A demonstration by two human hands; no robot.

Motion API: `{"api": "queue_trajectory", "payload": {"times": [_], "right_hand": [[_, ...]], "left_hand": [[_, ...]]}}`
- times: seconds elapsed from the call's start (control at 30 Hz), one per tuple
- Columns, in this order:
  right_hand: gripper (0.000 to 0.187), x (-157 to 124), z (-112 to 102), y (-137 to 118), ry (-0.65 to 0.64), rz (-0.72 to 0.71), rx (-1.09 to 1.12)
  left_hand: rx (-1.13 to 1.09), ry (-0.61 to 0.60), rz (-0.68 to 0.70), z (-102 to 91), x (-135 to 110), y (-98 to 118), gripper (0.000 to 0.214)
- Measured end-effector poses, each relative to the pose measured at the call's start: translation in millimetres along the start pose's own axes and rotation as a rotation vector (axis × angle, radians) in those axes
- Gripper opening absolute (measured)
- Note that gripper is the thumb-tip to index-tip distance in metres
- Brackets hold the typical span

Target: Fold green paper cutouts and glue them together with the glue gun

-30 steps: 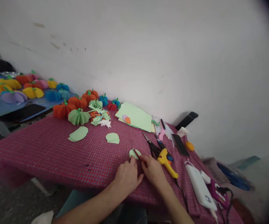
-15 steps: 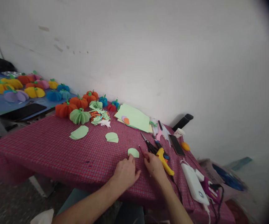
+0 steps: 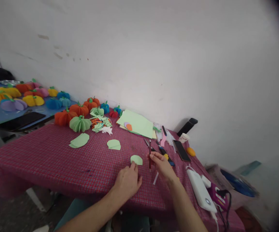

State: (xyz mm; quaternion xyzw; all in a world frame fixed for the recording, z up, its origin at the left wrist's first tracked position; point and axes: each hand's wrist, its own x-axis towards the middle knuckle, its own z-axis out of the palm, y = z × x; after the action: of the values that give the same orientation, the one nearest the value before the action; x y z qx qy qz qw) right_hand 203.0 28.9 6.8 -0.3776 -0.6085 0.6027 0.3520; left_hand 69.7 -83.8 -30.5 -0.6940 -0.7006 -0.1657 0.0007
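Observation:
My left hand (image 3: 127, 182) rests on the checked cloth, thumb apart, its fingertips on the lower edge of a small light green paper piece (image 3: 136, 159). Between thumb and fingers of my right hand (image 3: 162, 166) a slim dark red pencil (image 3: 150, 149) is held nearly upright. A narrow white strip (image 3: 156, 178) lies just below that hand. Scissors (image 3: 146, 142) and a blue-black cutter (image 3: 163, 150) lie beyond it, and my hand covers most of a yellow glue gun (image 3: 166, 157). More green cut pieces (image 3: 113, 144) lie to the left.
Paper pumpkins (image 3: 80, 124) in several colours stand at the back left, beside a heap of paper scraps (image 3: 101, 124). Green sheets (image 3: 139, 124) lie against the wall. On the right are a phone (image 3: 181, 150), a paper cup (image 3: 184, 138) and a white power bank (image 3: 201, 190).
My right hand has lifted the pencil from the cloth and turned it nearly upright. The white strip now shows below it. My left hand stays on the green piece. The view has shifted slightly.

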Motion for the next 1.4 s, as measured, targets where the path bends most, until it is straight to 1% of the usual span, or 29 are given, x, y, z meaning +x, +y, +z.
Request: {"api": "queue_trajectory", "payload": {"times": [0.1, 0.17, 0.23, 0.3, 0.4, 0.47, 0.57, 0.63, 0.8, 0.93, 1.03, 1.13, 1.23, 1.3, 1.4], "right_hand": [[0.033, 7.9, -0.5, -5.3, 0.018, -0.049, -0.112], [0.037, 13.3, -1.0, -9.9, 0.062, -0.097, -0.176], [0.043, 18.6, -0.9, -14.4, 0.09, -0.157, -0.216], [0.046, 24.4, 0.2, -17.1, 0.08, -0.216, -0.282], [0.047, 35.5, 2.9, -14.6, 0.05, -0.293, -0.353], [0.047, 44.6, 4.0, -8.9, 0.053, -0.339, -0.352], [0.041, 56.5, 3.3, 0.9, 0.077, -0.385, -0.363], [0.033, 60.6, 2.1, 5.2, 0.083, -0.375, -0.377], [0.018, 57.1, 3.6, 5.8, 0.061, -0.358, -0.399], [0.021, 51.9, 7.9, 2.1, 0.113, -0.391, -0.471], [0.022, 51.3, 8.6, 0.2, 0.162, -0.412, -0.473], [0.02, 51.4, 7.7, -1.4, 0.173, -0.428, -0.474], [0.019, 50.4, 8.3, -4.0, 0.187, -0.511, -0.529], [0.018, 49.7, 9.8, -5.6, 0.205, -0.545, -0.605], [0.02, 50.5, 11.9, -6.3, 0.206, -0.502, -0.678]], "left_hand": [[-0.084, 0.029, -0.005, -3.0, 1.4, -4.8, 0.039], [-0.229, 0.058, -0.016, -11.3, 9.9, -12.6, 0.035], [-0.472, 0.11, -0.056, -22.6, 27.7, -22.3, 0.031], [-0.857, 0.189, -0.117, -32.5, 52.6, -31.0, 0.026], [-0.997, 0.2, -0.158, -37.7, 90.2, -36.7, 0.029], [-1.091, 0.182, -0.174, -35.4, 107.4, -36.0, 0.032], [-1.219, 0.172, -0.206, -30.8, 119.1, -34.2, 0.041], [-1.283, 0.179, -0.231, -29.7, 121.3, -35.6, 0.044], [-1.37, 0.183, -0.267, -29.6, 124.2, -44.3, 0.04], [-1.372, 0.19, -0.271, -25.6, 123.9, -44.9, 0.036], [-1.349, 0.163, -0.232, -22.9, 121.8, -41.3, 0.033], [-1.314, 0.165, -0.185, -21.2, 120.7, -38.4, 0.03], [-1.276, 0.177, -0.154, -18.0, 121.5, -38.4, 0.028], [-1.253, 0.188, -0.144, -14.7, 122.4, -39.4, 0.028], [-1.232, 0.205, -0.14, -10.0, 123.5, -39.9, 0.027]]}}
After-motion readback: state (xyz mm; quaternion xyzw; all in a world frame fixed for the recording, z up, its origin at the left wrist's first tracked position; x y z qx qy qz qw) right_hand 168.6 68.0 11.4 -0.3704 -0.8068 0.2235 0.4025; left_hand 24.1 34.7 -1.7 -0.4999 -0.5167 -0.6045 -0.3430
